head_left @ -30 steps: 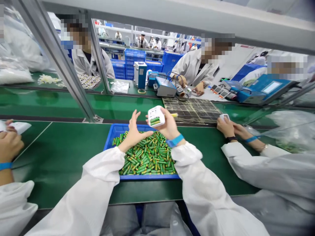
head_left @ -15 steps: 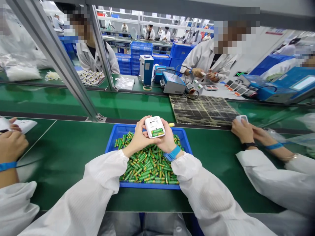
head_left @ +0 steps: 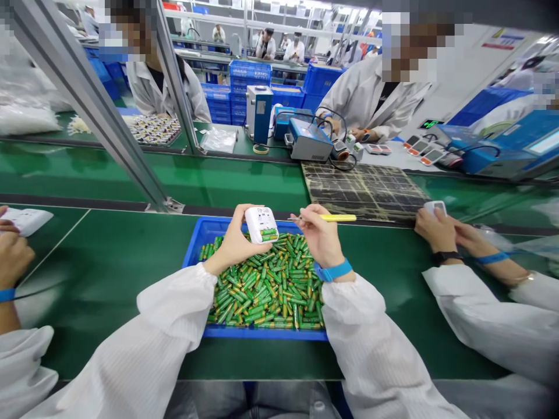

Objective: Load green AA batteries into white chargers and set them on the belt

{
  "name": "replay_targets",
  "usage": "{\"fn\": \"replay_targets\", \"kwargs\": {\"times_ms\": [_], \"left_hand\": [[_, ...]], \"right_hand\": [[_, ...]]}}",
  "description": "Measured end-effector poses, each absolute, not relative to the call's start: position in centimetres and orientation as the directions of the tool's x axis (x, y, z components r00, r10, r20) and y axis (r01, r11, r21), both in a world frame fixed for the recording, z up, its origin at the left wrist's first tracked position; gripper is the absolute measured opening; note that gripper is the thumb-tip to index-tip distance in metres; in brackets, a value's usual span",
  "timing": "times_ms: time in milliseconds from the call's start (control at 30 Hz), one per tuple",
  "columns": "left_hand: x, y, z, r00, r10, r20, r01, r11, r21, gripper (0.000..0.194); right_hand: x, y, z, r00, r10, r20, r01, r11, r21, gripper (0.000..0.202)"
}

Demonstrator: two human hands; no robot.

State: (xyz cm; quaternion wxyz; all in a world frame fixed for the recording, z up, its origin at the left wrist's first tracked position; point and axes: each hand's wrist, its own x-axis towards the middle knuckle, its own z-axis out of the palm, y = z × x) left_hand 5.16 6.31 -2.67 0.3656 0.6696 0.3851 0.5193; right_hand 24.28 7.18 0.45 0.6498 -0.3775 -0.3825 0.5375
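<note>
My left hand [head_left: 238, 241] holds a small white device [head_left: 261, 224] upright, its compartment with green batteries facing me. To its right, my right hand [head_left: 321, 235] grips a tool with a yellow handle [head_left: 338, 218], whose thin tip points left toward the device without touching it. Both hands are above a blue tray [head_left: 266, 334] filled with loose green batteries [head_left: 262, 291]. A blue band [head_left: 334, 271] is around my right wrist.
Co-workers' hands [head_left: 437, 230] hold a white device at the right, and another person's hand [head_left: 15, 253] is at the left. A dark gridded mat [head_left: 362, 189] lies beyond the tray. A metal post [head_left: 100, 116] slants at the left.
My right hand has let go of the white device and moved right, now holding the yellow tool in its fingers. My left hand has shifted slightly left with the device. The view has shifted a little.
</note>
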Motion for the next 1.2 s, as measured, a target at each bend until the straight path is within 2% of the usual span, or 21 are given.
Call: {"fn": "replay_targets", "kwargs": {"times_ms": [167, 367, 733, 833, 967, 1100, 1133, 1200], "left_hand": [[5.4, 6.4, -2.7, 0.244, 0.899, 0.364, 0.082, -0.394, 0.916, 0.073], [5.4, 6.3, -2.9, 0.278, 0.908, 0.315, 0.112, -0.356, 0.928, 0.073], [5.4, 5.9, -2.0, 0.344, 0.905, 0.251, 0.073, -0.292, 0.954, 0.073], [5.3, 5.9, -2.1, 0.349, 0.901, 0.258, 0.12, -0.316, 0.941, 0.072], [5.2, 5.9, -2.1, 0.316, 0.919, 0.233, 0.337, -0.339, 0.878, 0.069], [5.1, 5.9, -1.8, 0.315, 0.931, 0.182, 0.59, -0.343, 0.731, 0.065], [5.0, 5.9, -1.7, 0.318, 0.933, 0.17, 0.611, -0.339, 0.715, 0.064], [4.8, 6.0, -1.5, 0.301, 0.939, 0.168, 0.558, -0.317, 0.767, 0.064]], "right_hand": [[23.2, 5.6, 0.2, -0.018, 0.991, 0.134, -0.354, 0.119, -0.927, 0.036], [22.8, 5.4, -0.5, -0.1, 0.982, 0.162, -0.309, 0.125, -0.943, 0.033], [22.9, 5.1, 0.0, -0.122, 0.977, 0.176, -0.179, 0.153, -0.972, 0.032], [22.7, 5.0, -0.1, -0.122, 0.974, 0.191, -0.128, 0.175, -0.976, 0.031], [22.5, 4.8, -0.7, -0.131, 0.958, 0.256, 0.036, 0.262, -0.964, 0.024], [22.7, 4.8, -1.1, -0.15, 0.927, 0.344, 0.333, 0.375, -0.865, 0.023], [22.9, 4.9, -1.3, -0.151, 0.921, 0.359, 0.406, 0.389, -0.827, 0.023], [23.1, 5.3, -1.5, -0.118, 0.926, 0.358, 0.484, 0.368, -0.794, 0.022]]}}
